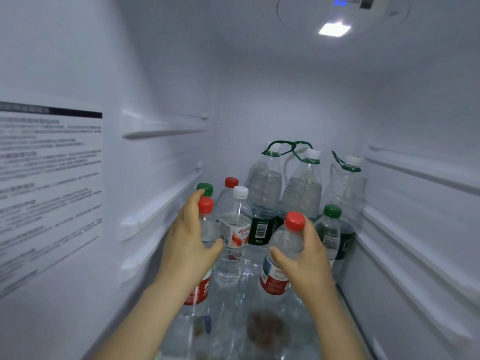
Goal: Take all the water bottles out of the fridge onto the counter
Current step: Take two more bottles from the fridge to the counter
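My left hand [191,240] is wrapped around a clear plastic red-capped bottle with a red label [205,219], thumb across its front. Just behind my fingertips stands a green-capped bottle [205,188]. Just right of my thumb is a clear white-capped bottle with a red-and-white label [233,235], a second red-capped bottle [230,187] behind it. My right hand [305,258] grips another clear red-capped bottle [287,245], tilted left. Beyond it stand three tall white-capped bottles with green handles [265,185], on the fridge's glass shelf [262,331]. A small green-capped bottle [330,227] sits just right of my knuckles.
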`<state>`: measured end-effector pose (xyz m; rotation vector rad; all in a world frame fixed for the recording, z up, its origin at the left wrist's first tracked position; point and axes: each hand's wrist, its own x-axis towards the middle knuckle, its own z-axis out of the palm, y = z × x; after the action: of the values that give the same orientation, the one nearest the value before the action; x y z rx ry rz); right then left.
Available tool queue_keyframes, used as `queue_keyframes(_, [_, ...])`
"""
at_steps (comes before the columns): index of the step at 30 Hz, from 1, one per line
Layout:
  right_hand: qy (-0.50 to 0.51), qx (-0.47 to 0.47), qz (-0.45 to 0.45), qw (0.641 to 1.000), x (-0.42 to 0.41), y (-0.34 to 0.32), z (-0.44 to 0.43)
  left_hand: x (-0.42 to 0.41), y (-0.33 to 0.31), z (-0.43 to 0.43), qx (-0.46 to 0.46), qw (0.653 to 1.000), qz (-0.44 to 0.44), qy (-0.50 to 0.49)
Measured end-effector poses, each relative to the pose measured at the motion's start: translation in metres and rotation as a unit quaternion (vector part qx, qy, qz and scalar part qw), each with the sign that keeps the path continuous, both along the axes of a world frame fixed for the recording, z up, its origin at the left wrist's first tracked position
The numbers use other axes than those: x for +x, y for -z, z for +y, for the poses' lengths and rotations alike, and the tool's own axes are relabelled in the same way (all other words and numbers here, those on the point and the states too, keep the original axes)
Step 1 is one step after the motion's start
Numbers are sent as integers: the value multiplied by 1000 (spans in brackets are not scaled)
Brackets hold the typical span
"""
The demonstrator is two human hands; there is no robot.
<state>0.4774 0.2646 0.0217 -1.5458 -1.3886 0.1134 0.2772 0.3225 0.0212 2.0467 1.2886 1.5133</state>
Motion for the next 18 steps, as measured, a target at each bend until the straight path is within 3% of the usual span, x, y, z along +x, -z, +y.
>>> queue_keyframes(11, [-5, -41, 76, 996, 3, 37, -2, 1, 23, -8, -62, 998, -3, 15])
queue_keyframes(18, [10, -7, 78, 997, -1, 38, -9, 1, 61, -18, -190, 978, -80, 17])
